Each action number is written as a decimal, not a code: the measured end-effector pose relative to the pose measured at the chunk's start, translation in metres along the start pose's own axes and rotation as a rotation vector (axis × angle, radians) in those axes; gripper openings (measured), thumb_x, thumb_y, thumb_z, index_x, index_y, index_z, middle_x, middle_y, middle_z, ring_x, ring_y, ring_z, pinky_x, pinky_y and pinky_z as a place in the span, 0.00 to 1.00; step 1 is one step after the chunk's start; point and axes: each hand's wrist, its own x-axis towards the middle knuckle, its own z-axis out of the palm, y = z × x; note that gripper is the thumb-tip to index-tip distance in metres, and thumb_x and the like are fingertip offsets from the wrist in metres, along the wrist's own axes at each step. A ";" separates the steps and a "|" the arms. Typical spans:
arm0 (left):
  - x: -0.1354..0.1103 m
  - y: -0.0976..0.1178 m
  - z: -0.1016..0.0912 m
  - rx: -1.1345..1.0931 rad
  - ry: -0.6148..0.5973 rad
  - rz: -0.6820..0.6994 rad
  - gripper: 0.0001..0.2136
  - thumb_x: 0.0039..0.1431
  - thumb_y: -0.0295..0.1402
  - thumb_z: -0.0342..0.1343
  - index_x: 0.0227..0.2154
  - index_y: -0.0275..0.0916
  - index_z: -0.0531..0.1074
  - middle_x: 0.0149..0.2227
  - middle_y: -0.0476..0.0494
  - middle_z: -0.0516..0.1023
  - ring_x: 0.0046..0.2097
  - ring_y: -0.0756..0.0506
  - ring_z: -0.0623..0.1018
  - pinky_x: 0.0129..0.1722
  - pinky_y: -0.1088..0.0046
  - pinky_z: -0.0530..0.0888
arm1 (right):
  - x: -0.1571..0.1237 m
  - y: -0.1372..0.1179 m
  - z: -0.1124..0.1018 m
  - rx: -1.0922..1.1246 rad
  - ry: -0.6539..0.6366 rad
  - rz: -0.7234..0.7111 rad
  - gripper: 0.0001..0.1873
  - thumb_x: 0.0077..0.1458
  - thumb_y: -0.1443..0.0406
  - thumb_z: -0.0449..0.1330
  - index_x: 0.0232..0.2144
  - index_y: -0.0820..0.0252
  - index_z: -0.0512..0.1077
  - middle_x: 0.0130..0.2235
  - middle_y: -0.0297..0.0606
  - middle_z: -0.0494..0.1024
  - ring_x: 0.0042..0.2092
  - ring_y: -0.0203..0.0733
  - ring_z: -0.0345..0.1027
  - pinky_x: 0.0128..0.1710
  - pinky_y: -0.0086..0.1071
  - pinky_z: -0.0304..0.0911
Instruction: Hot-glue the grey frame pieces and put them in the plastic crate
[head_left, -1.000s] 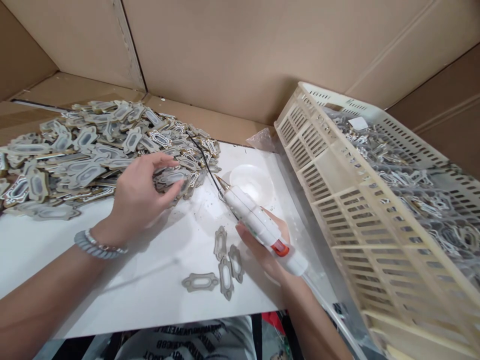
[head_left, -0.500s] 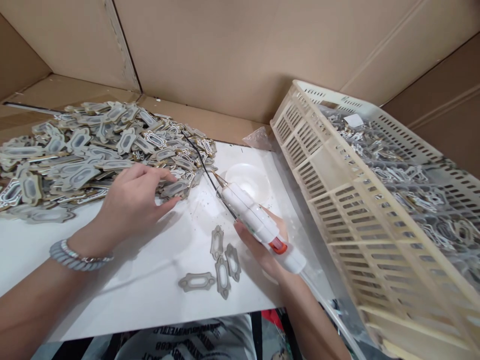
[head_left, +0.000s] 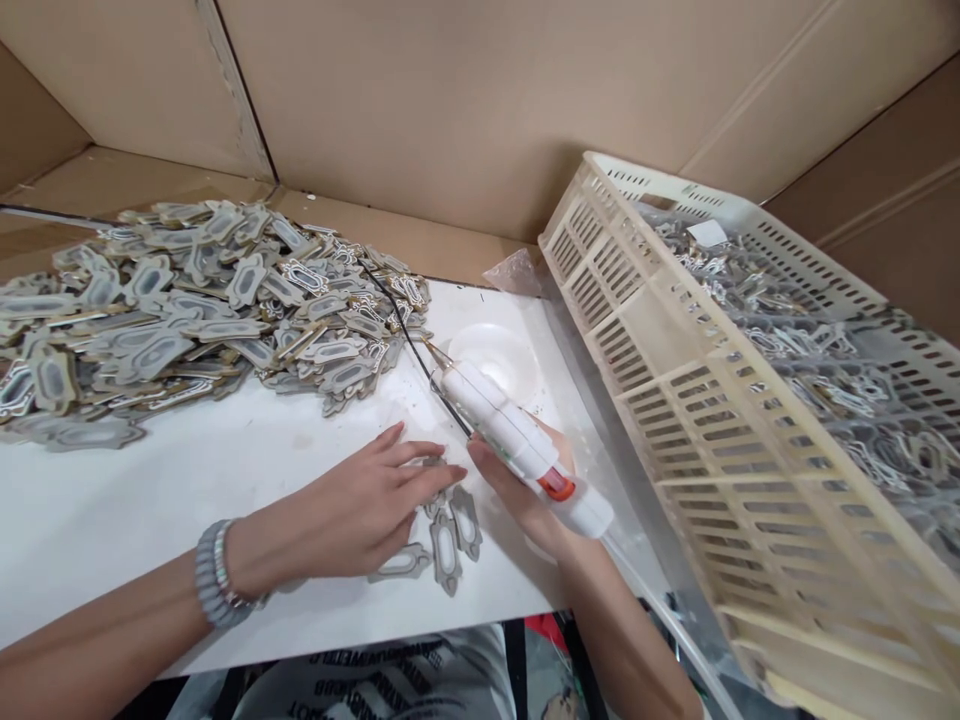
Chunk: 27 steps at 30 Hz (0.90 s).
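My left hand [head_left: 352, 505] is palm down over the small group of grey metal frame plates [head_left: 445, 555] near the table's front. Its fingers are spread, and the fingertips lie over the topmost plate, partly hiding it. Part of another plate [head_left: 401, 563] shows below the hand. In my right hand [head_left: 517, 505] is a white hot glue gun [head_left: 499, 415] with an orange-red switch, its thin nozzle pointing up and left. A shallow white round dish [head_left: 491, 362] sits beneath and behind the nozzle.
A large heap of similar plates [head_left: 187, 300] covers the back left. A thin black strip [head_left: 405, 330] runs from the heap to the glue gun. On the right stands a cream plastic crate [head_left: 637, 330] with bagged metal parts [head_left: 817, 385]. Cardboard walls [head_left: 450, 120] close off the back.
My left hand has moved right and toward me, from the heap's edge to the small group of plates. My right hand and the glue gun have stayed nearly still.
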 end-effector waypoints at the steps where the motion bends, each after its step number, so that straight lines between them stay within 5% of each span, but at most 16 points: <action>1: -0.001 -0.003 0.000 -0.007 0.004 -0.015 0.25 0.61 0.24 0.50 0.62 0.38 0.61 0.52 0.37 0.80 0.59 0.39 0.75 0.66 0.52 0.64 | 0.000 0.000 0.000 0.003 -0.002 0.002 0.05 0.56 0.66 0.63 0.28 0.55 0.70 0.29 0.34 0.74 0.29 0.40 0.69 0.27 0.32 0.64; 8: -0.005 -0.022 -0.013 -0.048 0.061 -0.108 0.22 0.61 0.28 0.56 0.59 0.42 0.66 0.48 0.40 0.80 0.50 0.40 0.80 0.49 0.64 0.77 | 0.001 -0.004 -0.002 0.013 -0.010 -0.013 0.08 0.56 0.64 0.62 0.26 0.54 0.68 0.25 0.32 0.68 0.29 0.40 0.67 0.25 0.32 0.61; 15: -0.009 -0.029 -0.023 0.040 0.245 -0.114 0.14 0.66 0.28 0.51 0.52 0.43 0.72 0.36 0.47 0.84 0.33 0.47 0.83 0.31 0.74 0.77 | 0.001 -0.005 -0.001 0.016 -0.009 0.043 0.10 0.54 0.65 0.62 0.24 0.54 0.65 0.24 0.30 0.64 0.27 0.38 0.63 0.23 0.31 0.56; 21: -0.011 -0.034 -0.056 0.269 0.606 -0.176 0.09 0.61 0.27 0.62 0.44 0.44 0.75 0.40 0.49 0.86 0.39 0.47 0.85 0.42 0.72 0.80 | 0.000 -0.005 0.001 -0.014 -0.019 -0.004 0.12 0.55 0.66 0.61 0.23 0.54 0.63 0.24 0.29 0.64 0.26 0.37 0.61 0.24 0.31 0.57; 27: -0.015 -0.031 -0.067 0.441 0.688 -0.174 0.09 0.57 0.29 0.66 0.38 0.49 0.76 0.38 0.53 0.86 0.37 0.46 0.85 0.41 0.68 0.83 | 0.001 0.006 0.004 -0.069 -0.102 -0.164 0.06 0.52 0.70 0.59 0.26 0.55 0.68 0.27 0.31 0.71 0.27 0.37 0.66 0.28 0.30 0.63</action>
